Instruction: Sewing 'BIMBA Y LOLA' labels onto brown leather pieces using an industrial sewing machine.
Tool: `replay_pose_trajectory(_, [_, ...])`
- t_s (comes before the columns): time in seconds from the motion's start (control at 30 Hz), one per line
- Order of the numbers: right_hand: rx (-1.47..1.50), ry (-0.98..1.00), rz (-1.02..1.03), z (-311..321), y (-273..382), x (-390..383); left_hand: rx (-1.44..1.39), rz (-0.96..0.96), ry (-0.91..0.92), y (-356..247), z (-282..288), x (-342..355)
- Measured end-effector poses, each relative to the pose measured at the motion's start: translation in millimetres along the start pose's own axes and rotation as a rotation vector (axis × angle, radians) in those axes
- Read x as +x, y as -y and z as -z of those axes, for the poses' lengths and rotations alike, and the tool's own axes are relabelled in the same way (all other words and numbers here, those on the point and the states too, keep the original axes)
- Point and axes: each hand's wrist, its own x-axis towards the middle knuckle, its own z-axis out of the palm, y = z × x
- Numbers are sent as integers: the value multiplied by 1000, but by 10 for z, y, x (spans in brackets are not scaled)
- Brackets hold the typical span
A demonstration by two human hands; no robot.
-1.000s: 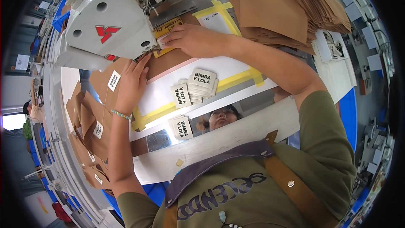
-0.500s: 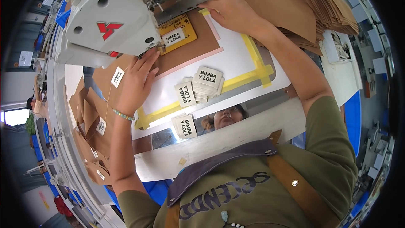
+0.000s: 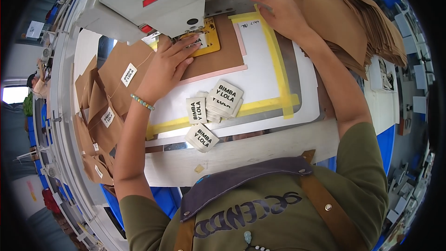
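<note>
From my position, the brown panel (image 3: pixel 227 60) lies beneath the sewing machine head (image 3: pixel 172 14), well back from the near edge of the tabletop (image 3: pixel 167 169). Its front edge runs left to right, angling slightly away; coverage at left prevents determining its long axis. The left hand (image 3: pixel 174 58) rests, fingers extended, on the yellow template (image 3: pixel 213 42). The right hand (image 3: pixel 283 16), fingers parted and free, is near the metal plate (image 3: pixel 227 4).

A white label (image 3: pixel 203 41) lies in a yellow template (image 3: pixel 213 31) on a brown panel (image 3: pixel 231 46).
</note>
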Motion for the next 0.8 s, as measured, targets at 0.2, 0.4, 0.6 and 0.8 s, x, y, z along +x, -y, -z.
replay_pose_trajectory(0.2, [-11,32,6,-30,-43,-31,20,-43,30,22,27,51])
replay_pose_trajectory(0.4, [14,39,-3,-20,-45,-24,-13,-27,103,41,89,110])
replay_pose_trajectory(0.6, [24,-24,46,-12,-27,-1,-41,-22,109,65,46,107])
replay_pose_trajectory(0.8, [4,-45,56,-28,-9,8,-65,-70,5,82,39,123])
